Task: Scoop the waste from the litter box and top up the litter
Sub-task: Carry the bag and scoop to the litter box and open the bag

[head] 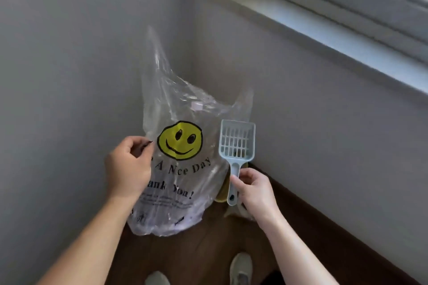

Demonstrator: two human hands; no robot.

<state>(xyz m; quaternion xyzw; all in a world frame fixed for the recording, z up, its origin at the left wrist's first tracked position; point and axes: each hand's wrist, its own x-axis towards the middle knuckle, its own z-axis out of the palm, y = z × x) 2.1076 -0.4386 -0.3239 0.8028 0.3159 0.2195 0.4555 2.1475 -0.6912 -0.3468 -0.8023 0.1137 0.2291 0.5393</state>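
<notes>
left hand (127, 169): pinches the left edge of the bag's film between thumb and curled fingers, just beside the printed face.
clear thin plastic bag printed with a yellow smiley face (185, 122): held up in front of the wall corner, bottom hanging over the dark wooden floor (196, 257); touching it or not, cannot tell. One handle loop sticks up; mouth slack and half collapsed. Likely very light, limp and slippery, and prone to folding shut. Best taken at the rim or a handle loop and spread wide before anything goes in. Thin film, probably quick to tear under a heavy or sharp load.
yellow shape (222, 192): low down, between bag and scoop handle, mostly hidden; possibly the litter box, cannot tell.
pale blue slotted plastic litter scoop (237, 143): upright just right of the bag, bowl up, handle down. A few dark specks at the slots, too small to identify. Likely stiff and light; handle the natural hold, bowl best kept level once loaded.
right hand (254, 190): grasps the scoop's handle near its lower end, thumb in front, fingers curled behind.
step: probably opening the bag to take the waste; top-up not yet begun.
</notes>
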